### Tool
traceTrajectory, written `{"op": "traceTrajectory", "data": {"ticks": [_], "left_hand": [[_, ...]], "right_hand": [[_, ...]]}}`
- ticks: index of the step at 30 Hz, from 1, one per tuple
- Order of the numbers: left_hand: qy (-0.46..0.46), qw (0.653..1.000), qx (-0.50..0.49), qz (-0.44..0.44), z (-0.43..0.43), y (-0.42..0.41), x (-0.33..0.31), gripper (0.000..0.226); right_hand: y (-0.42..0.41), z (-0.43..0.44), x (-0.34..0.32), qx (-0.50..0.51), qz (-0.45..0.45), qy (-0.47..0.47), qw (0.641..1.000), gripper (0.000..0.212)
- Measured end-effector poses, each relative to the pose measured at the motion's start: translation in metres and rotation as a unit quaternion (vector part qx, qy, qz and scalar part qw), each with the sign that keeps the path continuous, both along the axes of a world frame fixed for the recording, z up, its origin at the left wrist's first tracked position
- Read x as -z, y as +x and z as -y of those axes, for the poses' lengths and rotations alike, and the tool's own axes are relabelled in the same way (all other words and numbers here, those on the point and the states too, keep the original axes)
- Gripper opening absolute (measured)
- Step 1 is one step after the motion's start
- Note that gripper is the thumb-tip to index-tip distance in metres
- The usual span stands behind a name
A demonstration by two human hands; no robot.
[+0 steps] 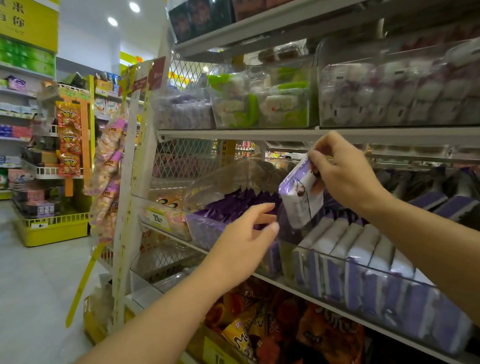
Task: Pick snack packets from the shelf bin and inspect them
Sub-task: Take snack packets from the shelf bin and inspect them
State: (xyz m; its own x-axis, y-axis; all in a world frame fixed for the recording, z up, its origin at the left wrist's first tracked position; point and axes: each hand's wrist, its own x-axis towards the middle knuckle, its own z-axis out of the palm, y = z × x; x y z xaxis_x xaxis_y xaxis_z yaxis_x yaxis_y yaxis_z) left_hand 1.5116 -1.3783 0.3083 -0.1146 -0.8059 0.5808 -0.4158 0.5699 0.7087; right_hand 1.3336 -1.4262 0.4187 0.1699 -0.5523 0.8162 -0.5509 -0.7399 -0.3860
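One snack packet [298,198], purple and white with a small dark picture on its face, hangs tilted just above the left end of the clear shelf bin [342,262]. The right hand [346,176] pinches it by the top edge between thumb and curled fingers. The left hand [242,246] is empty with its fingers loosely spread, at the bin's front left corner, just below and beside the packet without touching it.

Inside the bin stands one row of like white-and-purple packets on edge; roughly eight show, though the far right blurs. Left of the bin a second clear bin [200,227] holds darker purple packets, too many and too blurred to count.

Two yellow price tags can be read: "25" [158,219] left of the bin, "10" [221,360] below it, beside orange bags [251,336] whose lettering starts "Mo". Far left of the bin, a yellow sign [18,14] reads 就来 有你.
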Motion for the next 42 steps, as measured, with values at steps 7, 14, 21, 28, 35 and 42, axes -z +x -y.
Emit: {"op": "traceTrajectory", "data": {"ticks": [7, 14, 21, 28, 35, 42], "left_hand": [[0.147, 0.95, 0.108, -0.254, -0.029, 0.011, -0.016, 0.033], [0.124, 0.919, 0.118, -0.354, -0.051, 0.036, -0.007, 0.044], [0.076, 0.911, -0.03, -0.404, -0.073, 0.103, 0.042, 0.038], [0.144, 0.929, -0.098, -0.327, -0.098, 0.17, 0.107, 0.029], [0.214, 0.903, -0.145, -0.342, -0.094, 0.22, 0.153, 0.028], [0.276, 0.898, -0.14, -0.312, -0.045, 0.237, 0.203, 0.035]], "right_hand": [[0.026, -0.056, 0.017, -0.014, 0.045, -0.154, 0.987, 0.006], [0.066, -0.09, 0.065, -0.164, 0.014, -0.111, 0.98, 0.015], [0.118, -0.073, 0.109, -0.246, 0.024, 0.144, 0.958, 0.018], [0.21, -0.048, 0.18, -0.398, 0.084, 0.432, 0.805, 0.023], [0.275, -0.033, 0.256, -0.415, 0.159, 0.534, 0.719, 0.01], [0.271, -0.006, 0.303, -0.387, 0.181, 0.571, 0.701, 0.021]]}}
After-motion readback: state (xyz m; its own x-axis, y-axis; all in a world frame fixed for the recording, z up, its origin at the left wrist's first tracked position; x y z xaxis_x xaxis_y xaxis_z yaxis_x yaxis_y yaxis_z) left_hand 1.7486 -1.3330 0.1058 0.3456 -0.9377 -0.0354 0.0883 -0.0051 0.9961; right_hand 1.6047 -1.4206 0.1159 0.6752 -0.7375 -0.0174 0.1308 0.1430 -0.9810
